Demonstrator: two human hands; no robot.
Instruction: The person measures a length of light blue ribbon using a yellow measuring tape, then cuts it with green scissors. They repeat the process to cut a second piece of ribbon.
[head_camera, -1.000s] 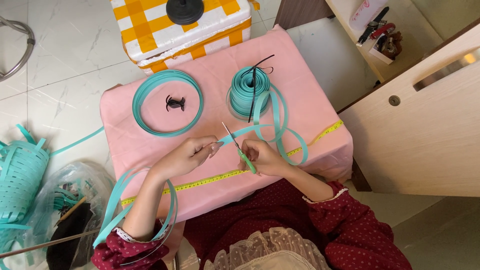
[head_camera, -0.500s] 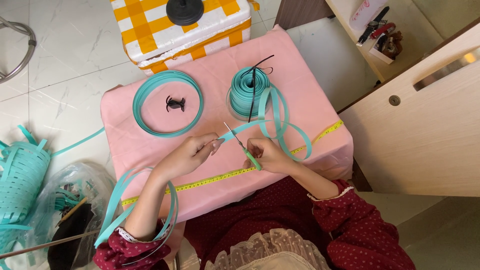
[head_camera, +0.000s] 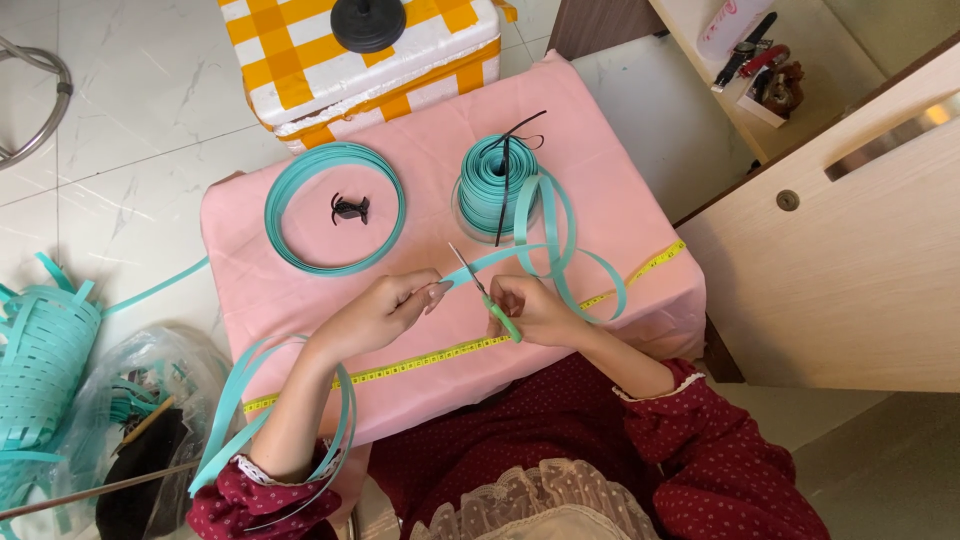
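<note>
Pinching teal strap (head_camera: 480, 262) in left hand (head_camera: 385, 310), right hand (head_camera: 530, 308) gripping scissors (head_camera: 483, 292), near table's front edge (head_camera: 420, 405).

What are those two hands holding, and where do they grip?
Left hand pinches the teal strip near its end; right hand grips green-handled scissors by the handles.

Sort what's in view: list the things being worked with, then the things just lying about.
In use:
left hand
right hand
green-handled scissors
flat teal plastic strip
teal strip spool

Lying about:
yellow measuring tape
loose teal strip coil
black clip
yellow checked box
woven teal basket
</note>
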